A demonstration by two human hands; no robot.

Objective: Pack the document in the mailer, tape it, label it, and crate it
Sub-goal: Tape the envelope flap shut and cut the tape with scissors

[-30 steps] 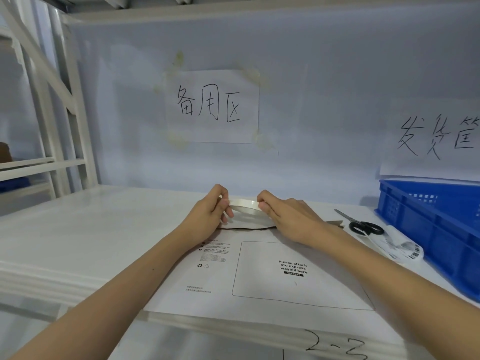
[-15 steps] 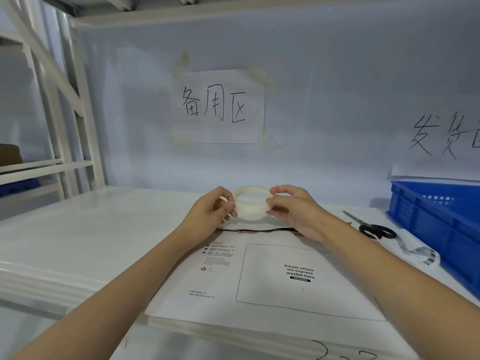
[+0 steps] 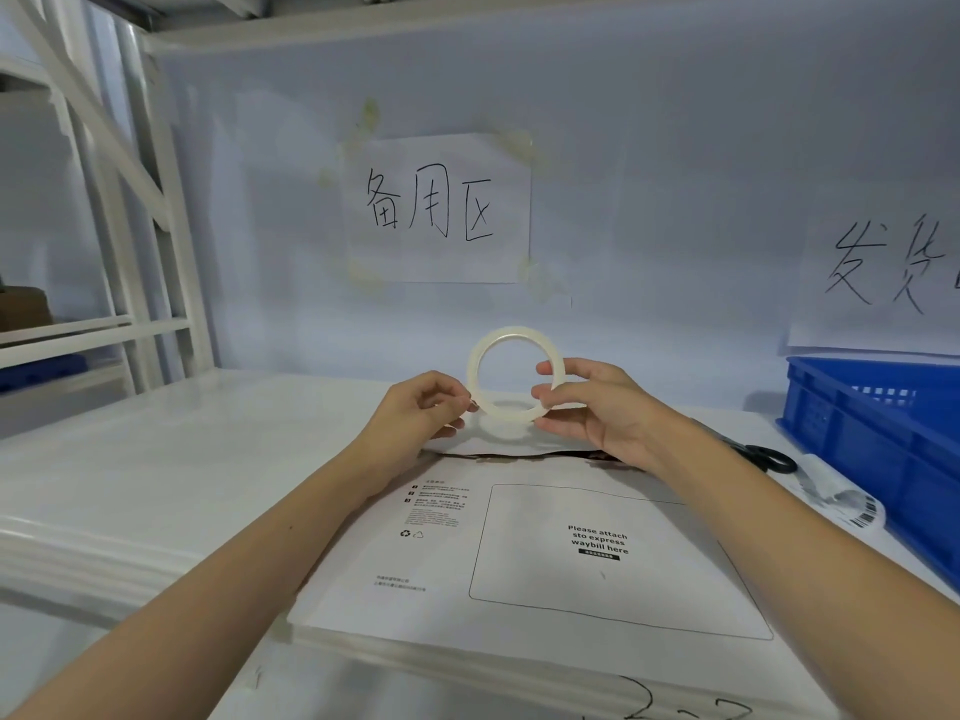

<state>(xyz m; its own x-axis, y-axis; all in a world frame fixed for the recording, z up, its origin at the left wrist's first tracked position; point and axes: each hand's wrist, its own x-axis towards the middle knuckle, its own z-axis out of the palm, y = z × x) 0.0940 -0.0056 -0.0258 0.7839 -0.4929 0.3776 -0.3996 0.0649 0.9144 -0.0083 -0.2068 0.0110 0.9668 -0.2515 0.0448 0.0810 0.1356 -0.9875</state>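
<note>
A white cardboard mailer [image 3: 530, 574] lies flat on the white shelf, printed waybill box facing up, its far flap end under my hands. I hold a roll of clear tape [image 3: 515, 335] upright above that far end, its open ring facing me. My right hand [image 3: 597, 407] grips the roll's right side between thumb and fingers. My left hand [image 3: 421, 407] pinches the roll's lower left rim. The document is not visible.
A blue plastic crate [image 3: 878, 439] stands at the right edge of the shelf. Black-handled scissors [image 3: 763, 454] and a rolled barcode label [image 3: 841, 496] lie between the mailer and the crate. Handwritten paper signs hang on the back wall. White rack posts rise at the left.
The tape roll lay flat on the mailer's far end a second ago; both hands have lifted it and tipped it upright so its ring faces me.
</note>
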